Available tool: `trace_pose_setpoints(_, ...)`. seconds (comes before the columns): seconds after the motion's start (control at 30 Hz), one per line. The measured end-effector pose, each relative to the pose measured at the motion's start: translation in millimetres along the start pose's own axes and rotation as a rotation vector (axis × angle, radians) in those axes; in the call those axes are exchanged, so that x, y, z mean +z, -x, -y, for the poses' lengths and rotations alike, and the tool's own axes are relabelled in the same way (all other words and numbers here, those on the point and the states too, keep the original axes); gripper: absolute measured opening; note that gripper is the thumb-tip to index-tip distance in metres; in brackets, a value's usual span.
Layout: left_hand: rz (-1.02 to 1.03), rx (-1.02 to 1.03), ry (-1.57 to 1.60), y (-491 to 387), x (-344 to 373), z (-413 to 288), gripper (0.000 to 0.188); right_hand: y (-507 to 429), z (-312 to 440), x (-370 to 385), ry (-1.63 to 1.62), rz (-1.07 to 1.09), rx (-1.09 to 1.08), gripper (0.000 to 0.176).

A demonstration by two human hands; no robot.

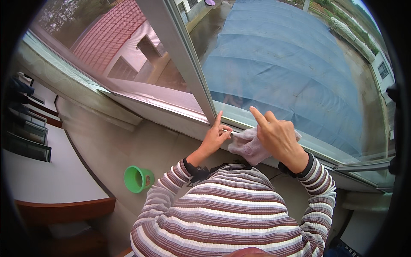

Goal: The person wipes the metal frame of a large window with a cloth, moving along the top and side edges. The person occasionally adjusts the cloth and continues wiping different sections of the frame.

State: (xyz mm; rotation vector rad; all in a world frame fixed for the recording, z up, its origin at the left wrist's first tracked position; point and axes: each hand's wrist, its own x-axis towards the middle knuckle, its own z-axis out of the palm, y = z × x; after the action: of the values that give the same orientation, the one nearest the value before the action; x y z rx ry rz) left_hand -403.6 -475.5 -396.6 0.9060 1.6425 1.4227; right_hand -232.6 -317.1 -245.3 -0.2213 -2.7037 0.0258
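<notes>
My left hand (212,138) is at the window's inner ledge, its index finger stretched toward the foot of the upright metal window frame (192,57). Its other fingers are bent near the thumb, and I see nothing clearly held in them. A pale, fluffy cloth (249,146) hangs in folds over the sill edge under my right hand (279,136). The bent fingers of that hand appear to grip the cloth, though their tips are hidden. Its index finger points out toward the window glass (282,74), where faint reflections show.
A green plastic bucket (135,179) stands on the tiled floor (106,138) to my left. Beyond it is a white surface with a reddish-brown wooden edge (67,207). A pale curtain (80,91) hangs along the left window. Outside, a blue roof or cover (273,41) spreads below.
</notes>
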Motion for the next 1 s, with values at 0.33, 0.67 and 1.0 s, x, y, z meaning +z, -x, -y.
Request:
trace_pose_setpoints(0.33,-0.213,0.005,-0.123,-25,32,15,0.103,-96,39,-2,0.816,0.421,-0.453,0.093)
trace_pose_setpoints(0.67,-0.22,-0.027,-0.264,-33,53,17,0.108,-82,26,-4,0.957,0.547,-0.458,0.118)
trace_pose_setpoints(1.0,-0.115,0.06,-0.411,-17,65,7,0.1,-34,-7,-18,0.897,0.52,-0.3,0.111)
